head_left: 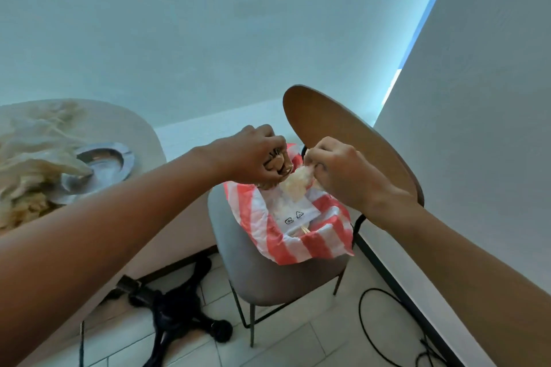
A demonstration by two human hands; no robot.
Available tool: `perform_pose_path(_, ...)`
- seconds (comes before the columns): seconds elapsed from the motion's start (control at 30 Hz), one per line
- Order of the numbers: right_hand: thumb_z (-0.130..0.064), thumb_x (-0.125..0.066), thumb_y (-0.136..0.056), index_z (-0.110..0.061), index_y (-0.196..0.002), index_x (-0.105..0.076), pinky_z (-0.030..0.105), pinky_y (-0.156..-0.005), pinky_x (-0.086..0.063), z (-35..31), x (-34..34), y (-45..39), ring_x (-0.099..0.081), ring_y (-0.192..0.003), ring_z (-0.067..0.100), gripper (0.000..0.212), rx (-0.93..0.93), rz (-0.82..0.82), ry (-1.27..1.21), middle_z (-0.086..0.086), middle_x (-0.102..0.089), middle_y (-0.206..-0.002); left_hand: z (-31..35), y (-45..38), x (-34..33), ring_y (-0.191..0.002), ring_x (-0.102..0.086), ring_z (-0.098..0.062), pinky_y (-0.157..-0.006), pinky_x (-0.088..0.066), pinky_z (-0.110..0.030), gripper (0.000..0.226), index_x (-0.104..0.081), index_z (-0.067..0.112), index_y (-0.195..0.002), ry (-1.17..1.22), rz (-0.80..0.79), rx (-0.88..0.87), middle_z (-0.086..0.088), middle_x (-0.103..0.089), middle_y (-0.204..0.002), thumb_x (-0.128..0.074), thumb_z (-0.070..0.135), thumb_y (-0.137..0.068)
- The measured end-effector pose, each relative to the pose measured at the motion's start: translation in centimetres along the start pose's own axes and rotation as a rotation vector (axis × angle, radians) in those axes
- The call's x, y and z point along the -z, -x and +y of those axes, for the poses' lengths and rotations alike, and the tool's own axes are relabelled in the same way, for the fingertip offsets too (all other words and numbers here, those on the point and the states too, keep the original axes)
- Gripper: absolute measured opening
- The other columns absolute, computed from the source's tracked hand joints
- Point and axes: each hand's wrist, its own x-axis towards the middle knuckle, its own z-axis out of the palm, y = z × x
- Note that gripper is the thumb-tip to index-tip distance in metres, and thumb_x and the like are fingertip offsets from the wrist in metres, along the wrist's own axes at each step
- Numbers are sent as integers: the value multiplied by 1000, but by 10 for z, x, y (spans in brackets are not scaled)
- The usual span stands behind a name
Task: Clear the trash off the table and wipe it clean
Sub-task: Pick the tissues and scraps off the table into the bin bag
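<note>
A red-and-white striped plastic bag (pixel 298 235) lies open on the grey seat of a chair (pixel 247 262). Above its mouth both hands hold a crumpled whitish wad of trash (pixel 296 182). My left hand (pixel 256 155) grips the wad's left side with curled fingers. My right hand (pixel 337 170) pinches its right side. On the round beige table (pixel 131 128) at the left lie a heap of crumpled translucent wrappers (pixel 32 146) and a metal ashtray (pixel 101 164). What else the bag holds is hard to make out.
The chair has a brown wooden back (pixel 337 134) and stands close to a white wall at the right. A black cable (pixel 384 334) loops on the tiled floor. A black object (pixel 179 307) lies on the floor under the table's edge.
</note>
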Motion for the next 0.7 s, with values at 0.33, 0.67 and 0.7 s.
perform_pose_path(0.33,-1,-53,-92,-6,-102,-67,47,-75,-56,25,-85,4,-61,-86,34,18,-274,-170,-106,11,-60,-107,-19,-66,-62,-111,-49,-28,-82,-47,-37,46,-53,30,-127,-68,-208,-150,-2,-48,-127,-64,42,-84)
perform_pose_path(0.67,-25,-62,-94,-25,-127,-64,40,-89,-56,31,-109,0,-59,-112,17,33,-437,-261,-234,-4,-61,-128,-40,-95,-70,-127,-45,-24,-95,-46,-35,56,-48,28,-141,-79,-237,-291,-3,-44,-142,-67,36,-88)
perform_pose_path(0.7,-27,-62,-95,-24,-129,-63,40,-88,-56,31,-109,-1,-59,-112,17,35,-438,-263,-221,-4,-60,-128,-41,-95,-68,-125,-47,-25,-96,-48,-39,55,-48,29,-140,-81,-231,-293,-3,-46,-140,-66,39,-88)
